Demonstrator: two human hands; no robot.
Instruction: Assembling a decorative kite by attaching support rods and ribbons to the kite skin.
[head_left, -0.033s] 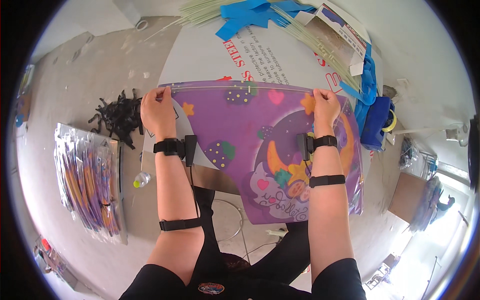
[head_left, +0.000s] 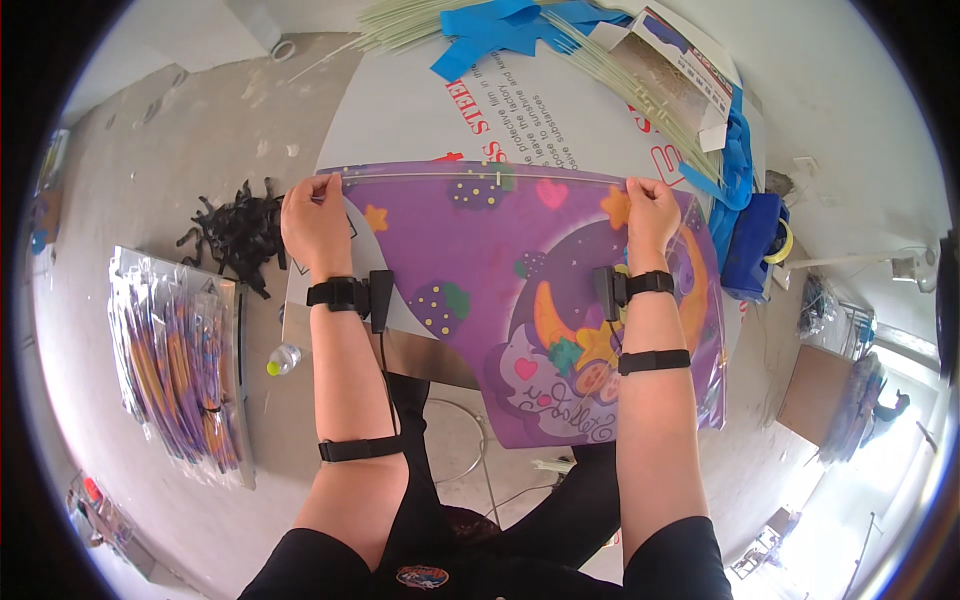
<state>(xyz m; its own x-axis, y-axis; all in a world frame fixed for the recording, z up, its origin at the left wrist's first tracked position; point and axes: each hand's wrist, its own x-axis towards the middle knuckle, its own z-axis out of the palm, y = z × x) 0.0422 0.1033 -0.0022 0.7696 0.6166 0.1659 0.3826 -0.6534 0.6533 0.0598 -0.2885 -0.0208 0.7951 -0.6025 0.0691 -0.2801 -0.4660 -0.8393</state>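
A purple printed sheet with stars, hearts, berries and a crescent moon lies across the table, its lower part hanging over my lap. Along its far edge runs a thin pale rod with a small piece at its middle. My left hand pinches the rod's left end, thumb against fingers, at the sheet's far left corner. Toward the right, my right hand is closed in a similar pinch on the rod, above the sheet. The fingertips hide both grip points. Straps with small black devices circle both wrists.
Bundled pale rods, blue strips and an open carton lie at the table's far side. A blue tape dispenser stands right. On the floor at left are black straps, bagged colourful sheets and a bottle.
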